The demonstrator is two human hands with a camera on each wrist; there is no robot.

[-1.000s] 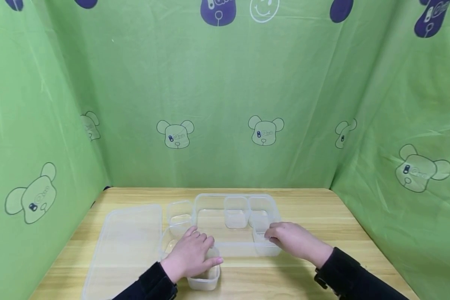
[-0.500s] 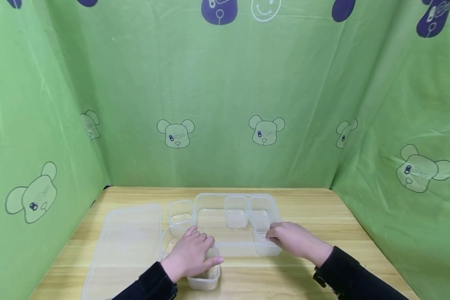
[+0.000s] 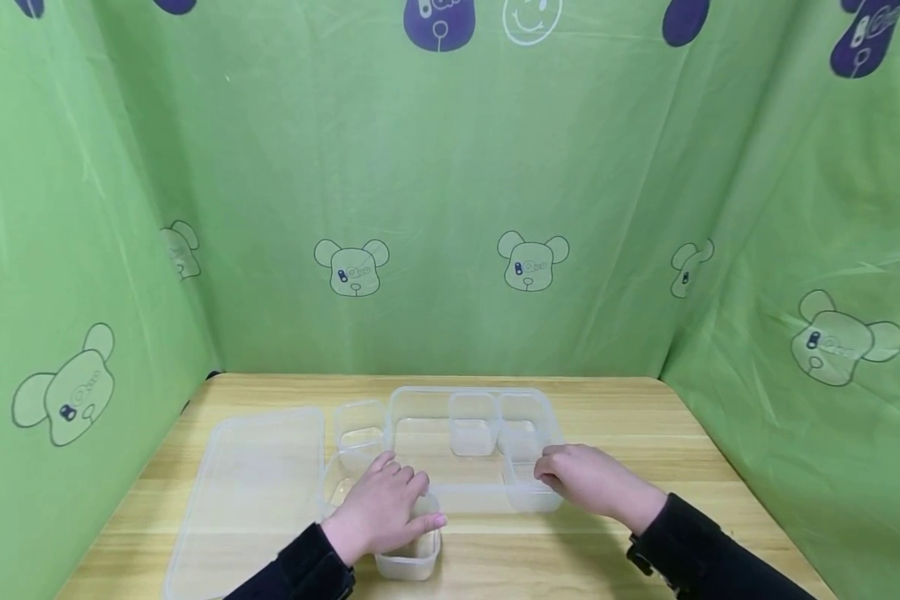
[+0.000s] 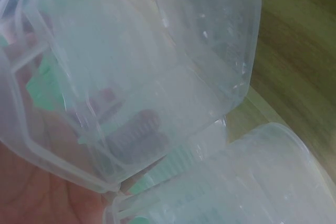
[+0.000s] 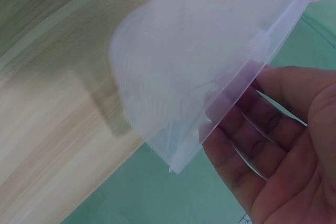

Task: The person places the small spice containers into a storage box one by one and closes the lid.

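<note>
My left hand rests over a small clear plastic food container at the front, its fingers spread and thumb out across the rim. Through the container wall its fingertips show in the left wrist view. On the right, my right hand has its fingers bent over the rim at a small container in the front right corner of a large clear plastic box. In the right wrist view my fingers and thumb close on the clear wall. Two more small containers sit along the large box's back right.
A large flat translucent lid lies on the wooden table at the left. Between lid and box stand a small container and another, partly hidden by my left hand. Green printed cloth walls the table in.
My right hand has shifted very slightly right at the corner of the large box. The left hand and the other containers stay in place.
</note>
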